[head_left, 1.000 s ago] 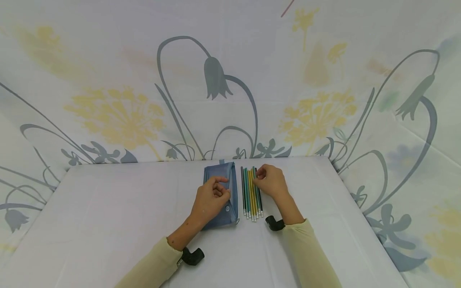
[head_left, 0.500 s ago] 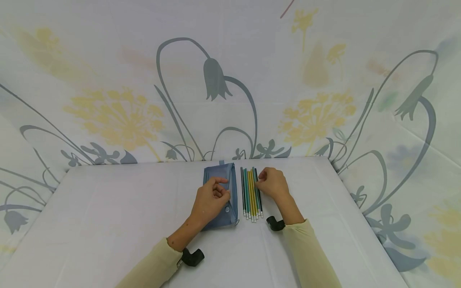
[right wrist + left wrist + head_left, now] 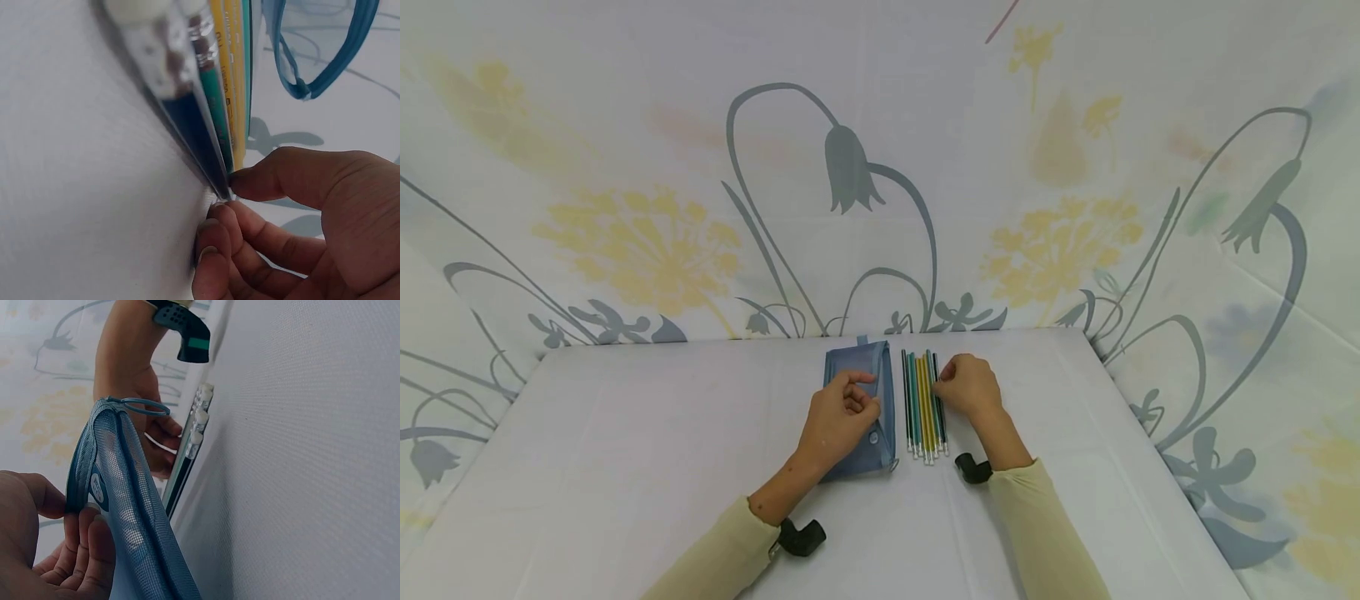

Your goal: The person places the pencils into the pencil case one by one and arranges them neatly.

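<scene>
Pouch [image 3: 861, 457] of blue fabric, rectangular with a snap button [image 3: 873, 436], lies on the white-covered table [image 3: 625, 433] in the head view. Just right of the pouch runs a row of slim dark, teal and yellow pencils [image 3: 921, 408]. The left hand [image 3: 837, 417] is over the pouch; the right hand [image 3: 967, 385] is at the row's side away from the pouch. From above, neither grip reads clearly.

The left wrist view shows what that one hides: thumb and curled fingertips holding the pouch's edge. It also reveals pale mesh [image 3: 128, 519] on the pouch and, beyond the pouch, white erasers [image 3: 200, 419].

The right wrist view alone shows right thumb and fingertips pinching a dark blue pencil [image 3: 194, 131], farthest from the pouch, with green and lettered yellow pencils nearer it.
</scene>
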Available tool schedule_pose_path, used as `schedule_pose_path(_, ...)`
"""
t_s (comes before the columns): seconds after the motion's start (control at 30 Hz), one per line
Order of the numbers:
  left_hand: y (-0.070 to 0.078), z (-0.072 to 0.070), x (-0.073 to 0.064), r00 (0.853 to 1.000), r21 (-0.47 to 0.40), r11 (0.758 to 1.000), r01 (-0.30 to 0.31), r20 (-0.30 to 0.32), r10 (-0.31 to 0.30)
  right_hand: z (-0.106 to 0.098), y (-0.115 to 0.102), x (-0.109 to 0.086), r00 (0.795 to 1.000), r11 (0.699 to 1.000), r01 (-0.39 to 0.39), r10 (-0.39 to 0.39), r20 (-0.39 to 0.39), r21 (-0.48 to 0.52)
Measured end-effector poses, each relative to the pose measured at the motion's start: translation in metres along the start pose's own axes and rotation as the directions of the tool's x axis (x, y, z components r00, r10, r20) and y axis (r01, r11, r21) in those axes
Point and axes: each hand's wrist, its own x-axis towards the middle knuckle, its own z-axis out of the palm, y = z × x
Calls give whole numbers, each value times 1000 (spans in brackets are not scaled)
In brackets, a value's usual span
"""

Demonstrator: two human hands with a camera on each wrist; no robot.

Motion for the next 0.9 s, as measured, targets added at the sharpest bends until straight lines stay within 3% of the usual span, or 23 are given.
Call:
schedule_pose_path(0.4,-1,-1,0,1000,0,1000,-3,4,3,0,-9,-6,989,983,-144,146,10,-115)
schedule_pose_path(0.9,0,-1,1,1000,-2,1000,3,6,-3,0,-8,-5,986,977,-167,167,-9,-130)
